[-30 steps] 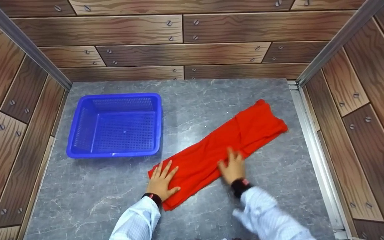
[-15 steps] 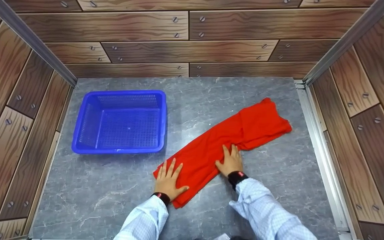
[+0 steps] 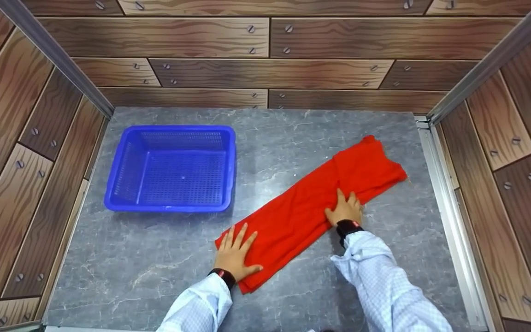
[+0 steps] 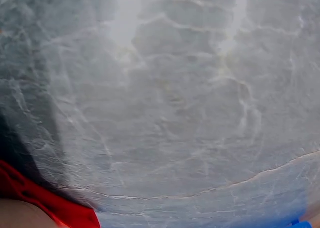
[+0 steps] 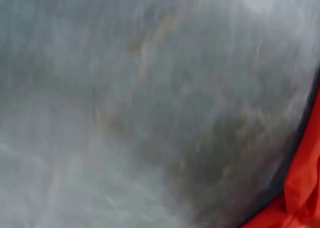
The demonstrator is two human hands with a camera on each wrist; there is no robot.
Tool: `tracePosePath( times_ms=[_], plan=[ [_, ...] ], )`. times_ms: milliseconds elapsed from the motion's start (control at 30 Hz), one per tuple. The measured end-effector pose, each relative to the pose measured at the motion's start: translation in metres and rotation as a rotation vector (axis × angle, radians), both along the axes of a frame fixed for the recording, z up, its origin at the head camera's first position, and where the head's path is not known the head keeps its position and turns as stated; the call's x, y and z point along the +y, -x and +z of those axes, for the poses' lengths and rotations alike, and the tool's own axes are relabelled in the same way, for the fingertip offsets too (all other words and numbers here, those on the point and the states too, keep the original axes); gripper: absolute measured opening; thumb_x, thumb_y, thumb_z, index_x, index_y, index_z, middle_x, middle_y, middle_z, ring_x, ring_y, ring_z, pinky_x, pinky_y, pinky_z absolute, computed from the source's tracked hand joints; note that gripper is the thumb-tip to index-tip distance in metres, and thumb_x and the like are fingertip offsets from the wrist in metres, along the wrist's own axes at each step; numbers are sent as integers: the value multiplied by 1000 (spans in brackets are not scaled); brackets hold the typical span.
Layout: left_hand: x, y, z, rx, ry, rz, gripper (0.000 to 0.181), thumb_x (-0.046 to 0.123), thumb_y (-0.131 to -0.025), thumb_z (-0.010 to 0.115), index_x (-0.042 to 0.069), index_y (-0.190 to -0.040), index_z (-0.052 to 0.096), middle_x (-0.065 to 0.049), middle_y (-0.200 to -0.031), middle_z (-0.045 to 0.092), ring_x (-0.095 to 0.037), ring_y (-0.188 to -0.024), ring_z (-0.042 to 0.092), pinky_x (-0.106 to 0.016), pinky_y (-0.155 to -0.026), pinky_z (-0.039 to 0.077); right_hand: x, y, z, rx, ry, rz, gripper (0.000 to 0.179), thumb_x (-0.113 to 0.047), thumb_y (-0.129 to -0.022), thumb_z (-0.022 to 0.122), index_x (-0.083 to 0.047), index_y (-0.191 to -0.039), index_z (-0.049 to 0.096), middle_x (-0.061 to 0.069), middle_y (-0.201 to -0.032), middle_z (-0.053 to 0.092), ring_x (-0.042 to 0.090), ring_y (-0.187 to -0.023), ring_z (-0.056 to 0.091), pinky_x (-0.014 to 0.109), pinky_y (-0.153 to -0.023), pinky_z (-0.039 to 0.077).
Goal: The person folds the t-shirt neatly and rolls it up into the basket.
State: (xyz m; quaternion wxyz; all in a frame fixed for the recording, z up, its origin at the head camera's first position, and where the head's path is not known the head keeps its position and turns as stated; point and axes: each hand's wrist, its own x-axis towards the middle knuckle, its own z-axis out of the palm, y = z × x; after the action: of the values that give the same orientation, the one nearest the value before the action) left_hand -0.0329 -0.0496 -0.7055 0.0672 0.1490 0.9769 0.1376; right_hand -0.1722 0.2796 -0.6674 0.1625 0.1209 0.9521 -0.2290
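Note:
A red cloth garment (image 3: 293,207), folded into a long strip, lies slantwise on the grey marbled surface, its far end up to the right. My left hand (image 3: 234,253) rests flat on its near left end with fingers spread. Farther along, my right hand (image 3: 346,210) touches the front edge, fingers extended over the fabric. In the left wrist view a corner of the red cloth (image 4: 55,208) shows at lower left beside a bit of the hand. The right wrist view catches a red fold (image 5: 300,193) at lower right.
A blue plastic basket (image 3: 231,170) with perforated sides stands at the left, behind my left hand. Wood-patterned walls (image 3: 210,74) enclose the back and both sides. A metal rail (image 3: 450,221) runs along the right edge of the surface.
My right hand has slid up and to the right along the cloth's front edge, and the cloth lies straighter there. The left hand stays on the near end. The head view has shifted slightly.

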Motion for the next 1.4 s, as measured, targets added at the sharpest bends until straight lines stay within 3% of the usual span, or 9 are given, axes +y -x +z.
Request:
tracePosePath(
  times_ms=[200, 333, 500, 633, 733, 867, 1033, 1200, 1400],
  plan=[
    [4, -5, 5, 6, 23, 27, 103, 74, -66, 69, 27, -151, 37, -8, -160, 29, -44, -144, 29, -59, -112, 30, -1, 19, -3, 13, 5, 139, 79, -25, -83, 64, -9, -153, 29, 32, -159, 13, 53, -146, 12, 66, -116, 13],
    [7, -9, 10, -15, 24, 11, 104, 75, -64, 70, 28, -151, 38, -10, -158, 31, -44, -144, 29, -60, -111, 31, -6, 31, -2, 20, -10, 237, 78, -17, -82, 64, -8, -152, 30, 31, -159, 14, 53, -146, 12, 66, -117, 12],
    [9, -13, 14, -39, 29, -34, 92, 74, -69, 67, 31, -147, 44, -11, -150, 40, -44, -143, 28, -59, -113, 28, -15, 36, -2, 16, -55, 361, 79, -6, -79, 63, -11, -152, 32, 28, -160, 18, 52, -146, 14, 67, -116, 12],
    [10, -11, 16, -24, 63, -104, 83, 76, -73, 61, 35, -144, 48, -9, -143, 45, -42, -142, 31, -57, -113, 27, -21, 37, -5, 94, -183, 475, 81, 1, -76, 66, -14, -150, 39, 21, -159, 28, 50, -146, 18, 67, -116, 13],
    [14, -9, 18, -6, 82, -171, 77, 77, -74, 59, 38, -140, 52, -7, -137, 49, -39, -139, 35, -56, -113, 28, -29, 37, -1, 154, -264, 487, 66, -2, -86, 59, -15, -149, 42, 19, -159, 30, 49, -147, 18, 66, -117, 12],
    [25, -8, 20, 27, 76, -249, 70, 77, -76, 57, 40, -135, 57, -4, -125, 53, -34, -131, 42, -53, -111, 31, -43, 30, 5, 272, -275, 422, 49, -8, -96, 47, -14, -144, 49, 22, -157, 32, 48, -146, 23, 64, -116, 20],
    [42, -8, 23, 63, 50, -315, 64, 73, -78, 59, 40, -132, 59, -2, -120, 53, -30, -126, 44, -48, -110, 34, -59, 1, -1, 440, -205, 448, 52, -17, -83, 68, -10, -134, 58, 27, -145, 46, 48, -127, 48, 60, -104, 38],
    [58, -6, 21, 48, 101, -376, 80, 73, -73, 65, 41, -144, 45, -6, -151, 40, -34, -143, 33, -46, -115, 32, -70, -24, -7, 331, -162, 501, 61, -18, -85, 66, -14, -144, 49, 27, -148, 43, 48, -130, 47, 61, -106, 38],
    [79, -12, 16, -3, 194, -373, 83, 74, -74, 63, 44, -148, 38, -5, -161, 27, -34, -148, 26, -50, -116, 30, -66, -25, -13, 217, -162, 497, 64, -17, -88, 64, -21, -149, 43, 21, -157, 33, 43, -144, 32, 60, -114, 28]
  ],
)
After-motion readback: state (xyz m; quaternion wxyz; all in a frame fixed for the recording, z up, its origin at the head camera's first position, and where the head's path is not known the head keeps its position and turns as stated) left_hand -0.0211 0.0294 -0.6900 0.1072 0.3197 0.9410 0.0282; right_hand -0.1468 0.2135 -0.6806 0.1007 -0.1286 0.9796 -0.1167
